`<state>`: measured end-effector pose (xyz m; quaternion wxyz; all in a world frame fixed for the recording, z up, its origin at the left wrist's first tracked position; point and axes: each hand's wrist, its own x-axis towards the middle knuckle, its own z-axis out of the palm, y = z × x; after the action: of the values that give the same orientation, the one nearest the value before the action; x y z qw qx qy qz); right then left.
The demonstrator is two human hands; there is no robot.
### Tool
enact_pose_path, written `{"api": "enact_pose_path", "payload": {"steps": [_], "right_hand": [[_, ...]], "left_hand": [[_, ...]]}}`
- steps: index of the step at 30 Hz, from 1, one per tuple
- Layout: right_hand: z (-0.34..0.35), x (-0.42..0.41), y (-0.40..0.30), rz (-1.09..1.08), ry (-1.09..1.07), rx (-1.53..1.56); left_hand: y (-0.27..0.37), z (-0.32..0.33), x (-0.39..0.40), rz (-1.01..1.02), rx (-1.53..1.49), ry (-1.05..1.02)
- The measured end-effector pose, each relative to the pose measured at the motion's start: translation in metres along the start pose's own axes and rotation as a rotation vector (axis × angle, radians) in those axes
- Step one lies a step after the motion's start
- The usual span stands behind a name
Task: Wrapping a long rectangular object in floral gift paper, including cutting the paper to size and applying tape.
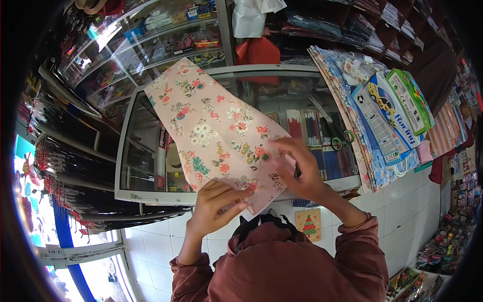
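Observation:
A pink floral sheet (205,113), seemingly wrapping paper, lies slantwise across the glass-topped display counter (151,197). Its near end overhangs the counter's front edge, where a pale underside shows. My left hand (217,205) has thumb and fingers closed on the near left edge of the sheet. Over the right edge is my right hand (303,171), thumb and forefinger spread and blurred by motion; its other fingers are partly hidden. To the right of that hand, scissors (332,124) with black and green handles lie on the glass, blades pointing away from me.
Folded patterned sheets (339,113) hang over the counter's right end. On them rest a boxed racing toy (392,117) and a green box (409,102). Black garments on hangers (75,185) crowd the left. Glass shelves (169,41) stand behind; a Christmas-tree card (308,225) is below.

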<state>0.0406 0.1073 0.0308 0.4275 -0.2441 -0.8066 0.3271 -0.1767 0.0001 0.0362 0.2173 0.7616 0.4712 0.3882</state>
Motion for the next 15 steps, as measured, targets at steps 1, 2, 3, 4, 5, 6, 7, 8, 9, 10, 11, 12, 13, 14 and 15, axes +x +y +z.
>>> {"api": "enact_pose_path", "payload": {"steps": [1,2,3,4,5,6,7,8,9,10,11,12,13,14,15], "right_hand": [[-0.003,-0.001,-0.001,0.0,0.004,-0.003],[-0.007,-0.001,-0.001,-0.002,0.116,-0.062],[-0.011,-0.002,-0.003,-0.004,0.227,-0.117],[-0.018,-0.002,-0.004,-0.023,0.235,-0.227],[-0.027,-0.004,-0.004,-0.023,0.239,-0.23],[-0.034,-0.004,-0.003,0.02,0.169,-0.429],[-0.046,-0.006,-0.002,0.069,0.107,-0.643],[-0.056,-0.009,0.004,0.142,0.088,-0.63],[-0.063,-0.015,0.01,0.139,0.095,-0.635],[-0.07,-0.02,0.016,0.212,0.096,-0.754],[-0.076,-0.025,0.021,0.286,0.097,-0.871],[-0.082,-0.027,0.024,0.376,0.022,-0.915],[-0.084,-0.028,0.023,0.379,0.027,-0.92],[-0.086,-0.028,0.021,0.42,0.022,-0.891],[-0.087,-0.028,0.02,0.459,0.02,-0.862]], "left_hand": [[-0.003,-0.004,-0.004,0.004,-0.001,-0.002],[-0.006,-0.007,-0.007,0.051,0.054,0.058],[-0.008,-0.013,-0.013,0.094,0.112,0.119],[-0.01,-0.023,-0.021,0.045,0.192,0.089],[-0.008,-0.032,-0.023,0.049,0.192,0.087],[-0.004,-0.042,-0.027,-0.007,0.337,0.039],[-0.003,-0.049,-0.028,-0.048,0.472,-0.013],[-0.006,-0.052,-0.031,-0.112,0.481,-0.115],[-0.008,-0.051,-0.033,-0.103,0.482,-0.113],[-0.01,-0.05,-0.034,-0.087,0.5,-0.168],[-0.011,-0.049,-0.033,-0.07,0.518,-0.223],[-0.007,-0.049,-0.029,-0.068,0.537,-0.232],[-0.008,-0.047,-0.027,-0.061,0.536,-0.233],[-0.009,-0.046,-0.026,-0.028,0.572,-0.238],[-0.01,-0.045,-0.024,0.006,0.611,-0.243]]}}
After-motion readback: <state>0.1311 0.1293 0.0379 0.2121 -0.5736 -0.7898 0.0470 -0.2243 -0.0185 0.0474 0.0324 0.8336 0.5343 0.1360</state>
